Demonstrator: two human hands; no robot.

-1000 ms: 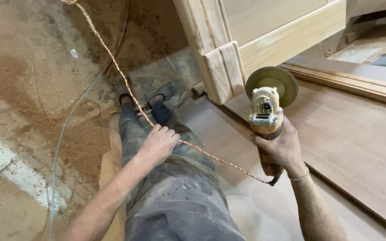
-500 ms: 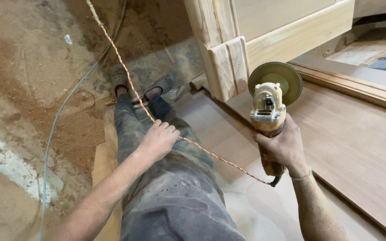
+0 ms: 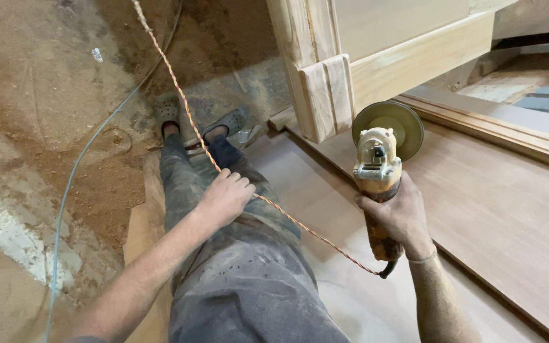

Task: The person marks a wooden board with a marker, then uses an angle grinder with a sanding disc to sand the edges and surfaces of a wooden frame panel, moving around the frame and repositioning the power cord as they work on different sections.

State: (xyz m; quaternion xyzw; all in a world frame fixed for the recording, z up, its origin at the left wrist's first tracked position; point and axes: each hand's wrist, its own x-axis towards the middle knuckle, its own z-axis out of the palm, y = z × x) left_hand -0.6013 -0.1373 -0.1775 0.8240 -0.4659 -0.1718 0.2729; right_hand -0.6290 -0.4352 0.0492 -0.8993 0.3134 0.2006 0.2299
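The right hand [image 3: 396, 216] is gripping a dusty yellow angle grinder [image 3: 377, 171] firmly while the left hand [image 3: 225, 198] is closing loosely over its twisted red-and-yellow cord [image 3: 300, 223], apparently clearing it aside before sanding.

The wooden post [image 3: 318, 82] stands just beyond the sanding disc [image 3: 389, 124], blocking the way ahead. The twisted cord [image 3: 287, 216] stretches across the lap between both hands. To the right, the flat wooden panel [image 3: 503, 209] lies open and unobstructed.
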